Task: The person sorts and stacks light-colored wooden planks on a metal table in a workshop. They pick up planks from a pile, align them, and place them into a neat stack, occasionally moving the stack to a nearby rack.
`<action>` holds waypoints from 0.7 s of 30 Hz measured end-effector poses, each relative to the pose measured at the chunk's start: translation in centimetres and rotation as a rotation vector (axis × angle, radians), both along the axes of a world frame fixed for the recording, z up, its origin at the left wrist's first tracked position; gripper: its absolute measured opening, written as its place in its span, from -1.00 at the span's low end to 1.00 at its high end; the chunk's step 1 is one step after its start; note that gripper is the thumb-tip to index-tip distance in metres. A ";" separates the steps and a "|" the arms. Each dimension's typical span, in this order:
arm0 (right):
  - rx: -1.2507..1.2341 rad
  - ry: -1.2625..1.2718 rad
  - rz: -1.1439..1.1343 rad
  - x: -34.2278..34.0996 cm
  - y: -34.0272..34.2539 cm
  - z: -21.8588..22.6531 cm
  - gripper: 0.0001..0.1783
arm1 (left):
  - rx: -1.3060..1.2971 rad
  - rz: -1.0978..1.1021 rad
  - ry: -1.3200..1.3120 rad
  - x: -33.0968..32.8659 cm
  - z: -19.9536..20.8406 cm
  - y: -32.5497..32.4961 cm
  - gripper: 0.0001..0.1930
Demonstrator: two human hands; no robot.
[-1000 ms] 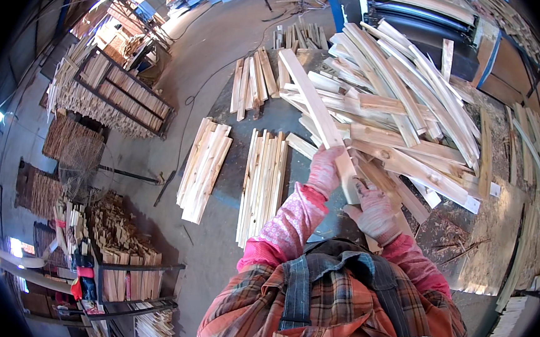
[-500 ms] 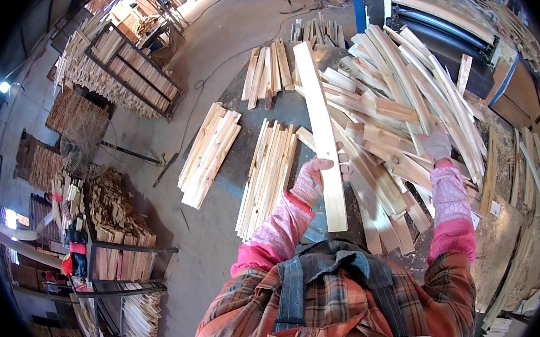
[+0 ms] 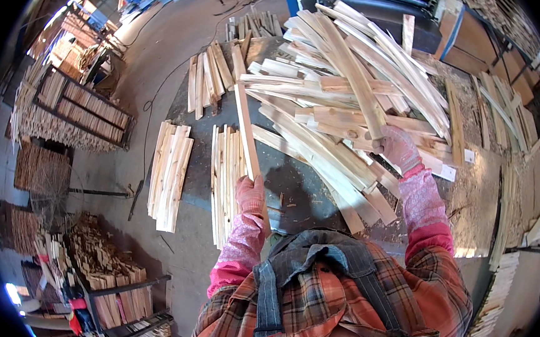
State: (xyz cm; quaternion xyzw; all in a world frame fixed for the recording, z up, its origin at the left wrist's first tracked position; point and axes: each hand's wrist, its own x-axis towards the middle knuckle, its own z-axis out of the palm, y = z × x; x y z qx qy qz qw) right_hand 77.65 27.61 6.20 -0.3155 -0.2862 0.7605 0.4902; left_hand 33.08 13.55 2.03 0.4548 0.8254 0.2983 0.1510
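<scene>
Gloved hands work pale wood: your left hand [image 3: 250, 195] is closed around the near end of a long, stiff, light pale wooden slat [image 3: 245, 131] angled over the dark counter [image 3: 294, 183], while your right hand [image 3: 398, 146] grips a strip in the tangled heap of pale offcut strips [image 3: 344, 92].

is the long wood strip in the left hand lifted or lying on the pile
Lifted: the left hand grips the long strip at its near end.
</scene>
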 end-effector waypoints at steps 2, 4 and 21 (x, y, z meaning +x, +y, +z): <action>0.015 -0.082 -0.029 0.6 0.3 -0.2 -0.72 | -0.012 0.023 0.036 -0.4 -1.9 -0.2 -0.58; 0.434 -0.598 -0.058 -0.5 -0.1 2.0 -0.74 | -0.030 0.055 0.131 -1.0 -2.9 -1.0 -0.61; 0.326 -1.775 0.036 -7.4 -0.1 10.1 -0.08 | -0.422 -0.169 0.492 -2.1 -1.7 -1.7 -0.45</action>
